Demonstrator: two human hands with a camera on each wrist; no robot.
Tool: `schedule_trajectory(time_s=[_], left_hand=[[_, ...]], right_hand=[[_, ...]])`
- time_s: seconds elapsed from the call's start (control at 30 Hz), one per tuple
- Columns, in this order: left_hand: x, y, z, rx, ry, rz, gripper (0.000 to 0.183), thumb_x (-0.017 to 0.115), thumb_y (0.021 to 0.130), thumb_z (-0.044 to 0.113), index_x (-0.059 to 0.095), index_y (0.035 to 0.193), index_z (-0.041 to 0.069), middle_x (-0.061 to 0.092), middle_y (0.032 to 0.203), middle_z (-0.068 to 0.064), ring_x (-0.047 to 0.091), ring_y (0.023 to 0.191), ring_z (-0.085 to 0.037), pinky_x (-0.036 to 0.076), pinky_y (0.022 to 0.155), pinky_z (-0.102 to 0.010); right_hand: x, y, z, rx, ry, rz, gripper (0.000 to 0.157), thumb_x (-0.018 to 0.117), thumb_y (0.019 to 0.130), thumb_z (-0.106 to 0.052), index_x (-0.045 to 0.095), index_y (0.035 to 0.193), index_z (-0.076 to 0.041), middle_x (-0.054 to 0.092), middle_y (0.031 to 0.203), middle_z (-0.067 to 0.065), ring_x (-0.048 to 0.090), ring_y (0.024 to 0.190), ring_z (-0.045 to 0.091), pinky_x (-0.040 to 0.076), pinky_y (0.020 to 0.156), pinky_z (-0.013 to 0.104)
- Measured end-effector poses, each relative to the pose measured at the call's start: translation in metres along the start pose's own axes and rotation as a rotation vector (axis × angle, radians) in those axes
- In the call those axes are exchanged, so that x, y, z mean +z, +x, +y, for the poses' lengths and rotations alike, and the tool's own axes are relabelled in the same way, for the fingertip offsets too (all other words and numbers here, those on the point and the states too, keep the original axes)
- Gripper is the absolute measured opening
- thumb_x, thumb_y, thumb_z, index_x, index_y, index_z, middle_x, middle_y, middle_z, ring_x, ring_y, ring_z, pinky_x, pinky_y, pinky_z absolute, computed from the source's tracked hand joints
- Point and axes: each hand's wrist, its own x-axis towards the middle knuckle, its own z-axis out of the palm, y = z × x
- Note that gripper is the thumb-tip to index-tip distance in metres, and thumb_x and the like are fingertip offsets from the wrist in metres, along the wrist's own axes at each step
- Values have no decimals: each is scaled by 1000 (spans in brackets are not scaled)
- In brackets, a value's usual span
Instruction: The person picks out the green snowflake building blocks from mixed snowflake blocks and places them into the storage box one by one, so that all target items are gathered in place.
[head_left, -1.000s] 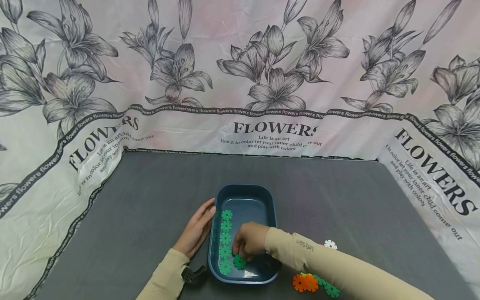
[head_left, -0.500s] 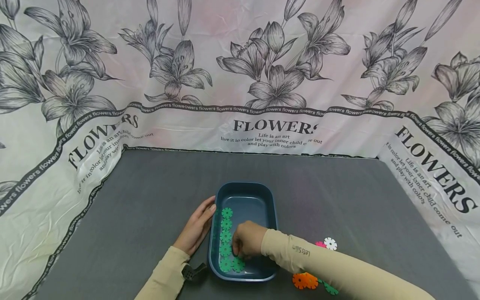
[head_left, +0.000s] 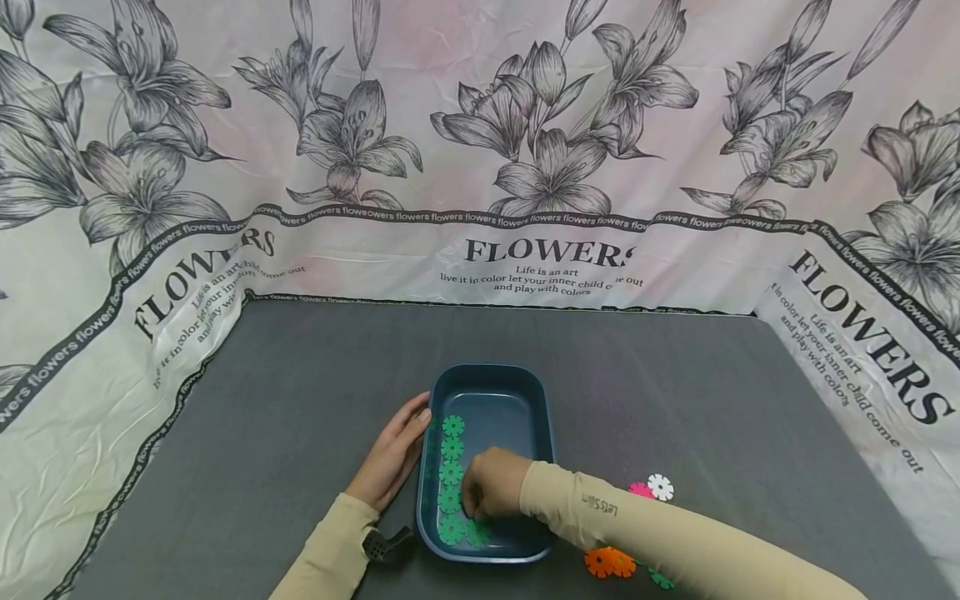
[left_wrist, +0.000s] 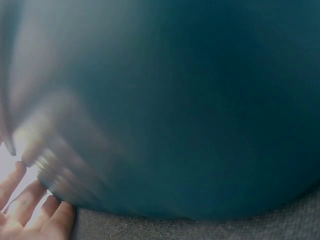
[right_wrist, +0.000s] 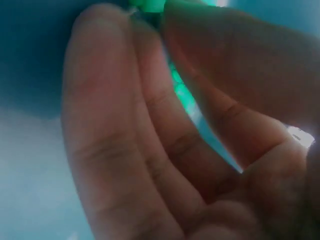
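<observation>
A dark blue tray (head_left: 517, 408) stands on the grey table. Along its left inner wall runs a column of several green interlocking discs (head_left: 452, 448) with notched edges. My right hand (head_left: 495, 482) is down inside the tray, pinching another green interlocking disc (head_left: 477, 532) beside the column's near end; the fingers partly cover it. In the right wrist view, thumb (right_wrist: 225, 55) and fingers come together at a green edge near the top. My left hand (head_left: 390, 458) touches the tray's outer left side, and its extended fingers (left_wrist: 27, 200) meet the blue wall in the left wrist view.
Right of the tray lie orange discs (head_left: 611, 562), a white disc (head_left: 661, 487), a pink disc (head_left: 641, 489) and a green disc (head_left: 661, 577), partly behind my right forearm. A flower-printed cloth (head_left: 555, 183) rises behind the table.
The disc under my right hand has moved slightly left, up against the green column. My right hand has shifted a little with it. The left hand stays at the tray's side.
</observation>
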Motion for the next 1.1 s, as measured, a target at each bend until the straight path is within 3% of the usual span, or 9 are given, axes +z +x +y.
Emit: schedule_trajectory(time_s=[0.13,0.27,0.4,0.57,0.73,0.87,0.97,1.1], left_hand=[[0,0,-1,-1,1,0,53,55,97,36,39,144,17,39,149,-5,34,138,-21,20,117,-47],[1,0,-2,-8,0,-8,53,55,97,37,39,144,18,38,149,-4,33,139,-21,19,117,-47],[2,0,-5,-18,2,-17,53,55,97,37,38,144,19,37,150,-3,32,139,-19,19,117,-46],[2,0,-6,-22,9,-7,53,55,97,38,38,144,20,36,150,-3,33,139,-20,20,117,-46],[3,0,-6,-21,10,-6,52,54,98,36,38,144,20,36,150,-3,33,139,-20,20,117,-46],[2,0,-5,-25,8,-12,51,54,98,36,37,144,20,35,150,-2,33,139,-19,20,117,-45],[0,0,-3,-25,10,-7,52,54,98,36,37,145,21,36,150,-2,34,138,-19,21,117,-44],[-1,1,-3,-23,16,-7,53,53,98,37,36,145,20,36,150,-3,35,137,-19,20,117,-44]], right_hand=[[-8,-4,2,-22,30,38,8,77,77,-3,72,76,-9,64,68,-6,50,60,0,44,56,16],[-26,-22,6,-66,129,148,1,73,84,-8,72,83,-9,65,71,-5,51,60,1,46,56,18],[-42,-59,11,-60,221,275,6,67,91,-17,70,89,-13,65,75,-8,54,63,2,48,57,20],[-45,-112,28,2,209,418,6,66,92,-24,69,93,-19,67,84,-11,57,72,0,51,65,22],[-21,-158,58,104,232,439,12,63,93,-31,67,97,-20,67,90,-11,60,76,0,53,66,22],[12,-185,86,145,150,483,14,69,88,-24,65,98,-15,64,87,-12,56,73,-3,52,61,22],[35,-196,102,252,115,442,24,75,82,-26,64,99,-13,60,86,-9,49,69,-5,49,59,21],[56,-199,117,426,157,315,37,77,79,-36,62,102,-12,53,89,-5,44,70,-3,48,62,20]])
